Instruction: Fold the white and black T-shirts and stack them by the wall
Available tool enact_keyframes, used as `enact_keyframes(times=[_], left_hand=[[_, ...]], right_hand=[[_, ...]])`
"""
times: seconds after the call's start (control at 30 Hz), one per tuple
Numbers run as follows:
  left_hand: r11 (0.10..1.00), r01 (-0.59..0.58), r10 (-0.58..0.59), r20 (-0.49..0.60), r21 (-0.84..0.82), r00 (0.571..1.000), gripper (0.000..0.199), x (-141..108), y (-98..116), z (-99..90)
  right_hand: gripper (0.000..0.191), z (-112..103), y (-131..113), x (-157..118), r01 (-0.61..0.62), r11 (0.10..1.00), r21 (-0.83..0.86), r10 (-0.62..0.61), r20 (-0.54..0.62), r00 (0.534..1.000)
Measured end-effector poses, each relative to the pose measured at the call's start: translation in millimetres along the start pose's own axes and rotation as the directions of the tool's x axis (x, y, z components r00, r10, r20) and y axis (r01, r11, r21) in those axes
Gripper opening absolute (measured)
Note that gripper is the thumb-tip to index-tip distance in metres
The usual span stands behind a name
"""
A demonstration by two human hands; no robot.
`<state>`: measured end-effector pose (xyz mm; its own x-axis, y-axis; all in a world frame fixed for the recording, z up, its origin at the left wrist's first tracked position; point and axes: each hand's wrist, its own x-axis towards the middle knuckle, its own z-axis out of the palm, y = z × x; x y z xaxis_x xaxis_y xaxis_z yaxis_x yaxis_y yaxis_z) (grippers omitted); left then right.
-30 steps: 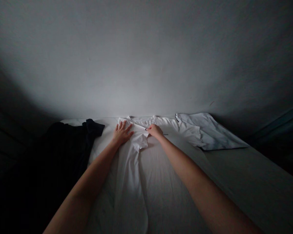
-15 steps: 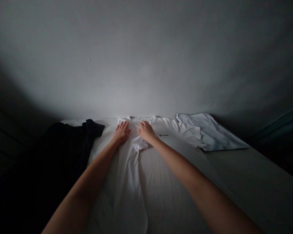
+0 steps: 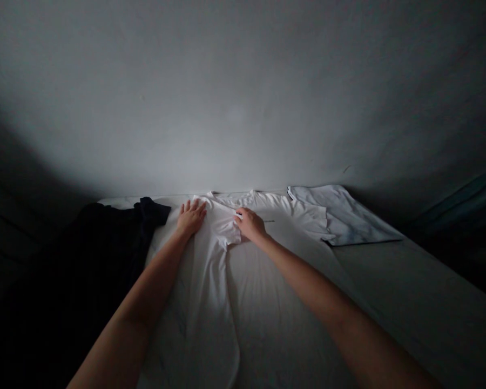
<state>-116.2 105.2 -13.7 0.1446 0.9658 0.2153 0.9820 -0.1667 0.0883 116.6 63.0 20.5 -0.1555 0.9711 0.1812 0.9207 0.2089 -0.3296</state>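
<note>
A white T-shirt (image 3: 275,259) lies spread on the bed, its collar towards the wall. Its left side is folded inward, so that the sleeve lies across the chest. My left hand (image 3: 191,217) rests flat at the folded shoulder edge, fingers spread and holding nothing. At the folded sleeve, my right hand (image 3: 251,223) has its fingers curled and pinches the fabric near the sleeve's upper edge. Just right of that hand, part of a small dark print shows on the chest.
Dark clothing (image 3: 105,243) is heaped on the left of the bed. A folded pale garment (image 3: 348,216) with a dark edge lies at the right, touching the shirt's other sleeve. A grey wall (image 3: 235,97) rises behind the bed (image 3: 421,297). The light is dim.
My left hand has slid a little left to the shirt's folded edge. My right hand has moved slightly right and down, and its fingers have closed on the sleeve.
</note>
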Motion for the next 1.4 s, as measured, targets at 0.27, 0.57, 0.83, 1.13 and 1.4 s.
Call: enact_keyframes(times=[0.27, 0.57, 0.83, 1.13, 1.4], left_hand=[[0.981, -0.182, 0.185, -0.037, 0.07, 0.982, 0.037, -6, 23, -17.0], [0.914, -0.394, 0.406, 0.166, -0.099, 0.899, 0.049, -11, 73, -2.6], [0.954, -0.296, 0.299, 0.118, -0.037, 0.947, 0.058, -31, 82, 9.9], [0.957, -0.291, 0.283, 0.26, -0.008, 0.923, 0.079, -31, 85, -1.5], [0.959, -0.284, 0.277, 0.277, -0.017, 0.92, 0.075, -44, 91, -10.2]], right_hand=[[0.024, -19, 10, -62, -0.41, 0.779, 0.475, 0.224, 0.4, 0.889], [0.033, -5, -26, -59, -0.51, 0.68, 0.527, 0.341, 0.389, 0.856], [0.028, -23, -26, -63, -0.338, 0.92, 0.198, 0.239, 0.398, 0.885], [0.048, -5, -8, -12, 0.093, 0.993, -0.069, -0.083, 0.135, 0.987], [0.052, 21, 20, -10, 0.044, 0.989, -0.14, -0.028, 0.112, 0.993]])
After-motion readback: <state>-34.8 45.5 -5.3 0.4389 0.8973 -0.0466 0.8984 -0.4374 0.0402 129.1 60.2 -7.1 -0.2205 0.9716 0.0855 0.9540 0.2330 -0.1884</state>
